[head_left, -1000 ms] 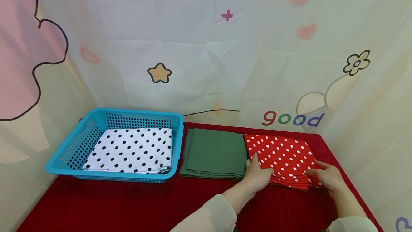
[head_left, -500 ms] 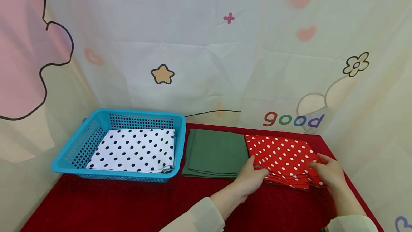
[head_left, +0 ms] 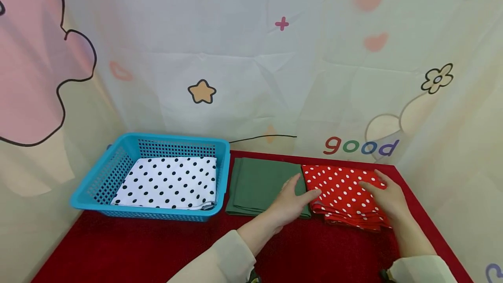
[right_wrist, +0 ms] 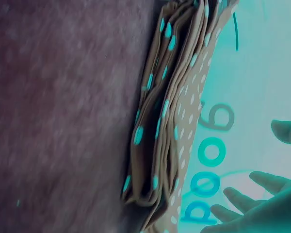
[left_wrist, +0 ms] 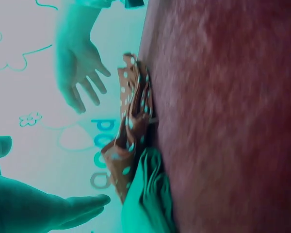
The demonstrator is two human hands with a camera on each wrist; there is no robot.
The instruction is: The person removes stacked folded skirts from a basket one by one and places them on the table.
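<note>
A red cloth with white dots (head_left: 346, 193) lies folded in layers at the right of the table. My right hand (head_left: 387, 195) hovers over its right side, fingers spread and holding nothing; the right wrist view shows these fingers (right_wrist: 247, 199) apart from the stacked folds (right_wrist: 160, 126). Over the near right part of a folded green cloth (head_left: 265, 182) is my left hand (head_left: 288, 204), its thumb stretched toward the dotted cloth's left edge. In the left wrist view both hands are raised above the cloths, with straight fingers. The two cloths lie side by side.
A blue plastic basket (head_left: 92, 195) stands at the left, with a folded white cloth with black dots (head_left: 169, 182) inside. Dark red fabric (head_left: 165, 248) covers the table. A printed curtain (head_left: 243, 69) hangs right behind the table and along both sides.
Both hands have come off the red dotted cloth's near corners. The left has moved left over the green cloth; the right has risen farther back over the dotted cloth. The view has shifted slightly.
</note>
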